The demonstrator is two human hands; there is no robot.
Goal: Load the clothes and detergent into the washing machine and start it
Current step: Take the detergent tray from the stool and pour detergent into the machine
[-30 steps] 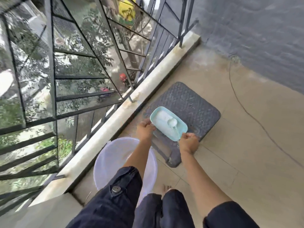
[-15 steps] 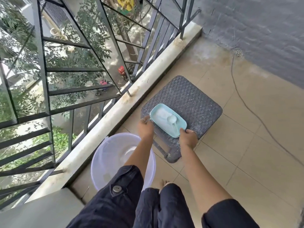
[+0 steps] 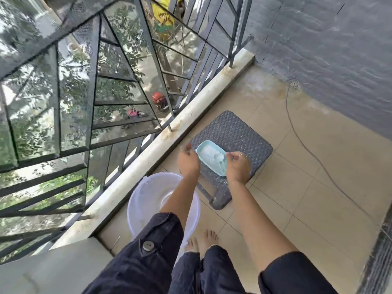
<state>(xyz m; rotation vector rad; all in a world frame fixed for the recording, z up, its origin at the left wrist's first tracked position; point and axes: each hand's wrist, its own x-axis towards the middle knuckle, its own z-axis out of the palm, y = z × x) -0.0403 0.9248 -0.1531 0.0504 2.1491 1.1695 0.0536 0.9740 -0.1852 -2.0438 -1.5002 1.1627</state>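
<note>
A light blue detergent box [image 3: 209, 157] full of white powder, with a white scoop [image 3: 218, 157] lying in it, sits on a grey woven stool [image 3: 244, 134]. My left hand [image 3: 188, 161] is at the box's left edge with fingers curled. My right hand [image 3: 238, 165] is at its right edge, fingers bent over the rim near the scoop. Whether either hand still grips the box is unclear. No washing machine or clothes are in view.
A translucent white bucket [image 3: 148, 194] stands on the tiled floor below my left arm. A metal railing [image 3: 148, 66] on a concrete ledge [image 3: 180, 128] runs along the left. A thin cable [image 3: 297, 134] crosses the floor, and a grey wall [image 3: 328, 39] stands at the right.
The box has gone down onto the stool with both hands. My hands now reach further along its sides, and the view has tilted down to show my feet.
</note>
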